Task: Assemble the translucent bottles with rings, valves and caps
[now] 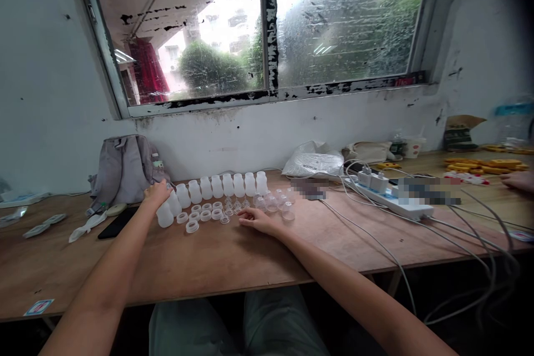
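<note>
At the left end of a row of frosted white baby bottles [206,188], my left hand [157,193] has its fingers closed around the top of a bottle; part of that grip is hidden. Another bottle [165,216] stands just in front of it. My right hand [259,221] rests low on the table with its fingers loosely apart, holding nothing I can see. Beside its fingertips are small clear bottle nipples [225,219]. Clear screw rings [192,226] lie left of these, and clear dome caps [287,213] stand to the right.
A grey backpack [125,169] and a black phone [118,223] are at left. A plastic bag [315,160] lies by the wall. At right, cables trail from a white power strip [387,197]; another person's hand [517,179] shows beyond yellow parts [484,166].
</note>
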The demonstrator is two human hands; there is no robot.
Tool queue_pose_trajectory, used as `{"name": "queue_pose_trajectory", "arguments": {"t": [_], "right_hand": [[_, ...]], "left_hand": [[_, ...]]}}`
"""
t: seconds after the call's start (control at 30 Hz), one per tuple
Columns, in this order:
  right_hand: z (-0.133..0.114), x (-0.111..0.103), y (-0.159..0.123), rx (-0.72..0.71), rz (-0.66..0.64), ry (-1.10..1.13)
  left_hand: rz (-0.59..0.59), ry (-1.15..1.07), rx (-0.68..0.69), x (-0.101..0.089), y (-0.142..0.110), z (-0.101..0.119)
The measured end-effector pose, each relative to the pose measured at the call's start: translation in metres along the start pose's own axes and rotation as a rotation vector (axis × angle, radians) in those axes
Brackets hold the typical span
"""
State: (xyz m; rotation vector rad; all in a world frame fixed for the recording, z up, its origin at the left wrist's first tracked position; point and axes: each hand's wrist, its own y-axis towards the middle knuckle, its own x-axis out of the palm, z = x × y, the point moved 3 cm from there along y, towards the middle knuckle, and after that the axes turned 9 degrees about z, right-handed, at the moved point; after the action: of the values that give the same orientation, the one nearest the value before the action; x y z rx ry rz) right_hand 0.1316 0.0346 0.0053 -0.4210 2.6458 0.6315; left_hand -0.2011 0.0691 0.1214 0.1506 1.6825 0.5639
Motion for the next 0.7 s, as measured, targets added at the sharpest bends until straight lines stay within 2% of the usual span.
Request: {"name": "queue_pose_trajectory", "arguments": {"t": [0.33, 0.7], "right_hand": [[0.0030, 0.0002, 0.0012, 0.000, 0.009, -0.014], [-0.0020, -0.0013, -0.0012, 0.001, -0.001, -0.012]], "left_hand": [[0.000, -0.009, 0.026, 0.0010, 0.0018, -0.0014], [-0.029, -0.041, -0.008, -0.0012, -0.0027, -0.0055]]}}
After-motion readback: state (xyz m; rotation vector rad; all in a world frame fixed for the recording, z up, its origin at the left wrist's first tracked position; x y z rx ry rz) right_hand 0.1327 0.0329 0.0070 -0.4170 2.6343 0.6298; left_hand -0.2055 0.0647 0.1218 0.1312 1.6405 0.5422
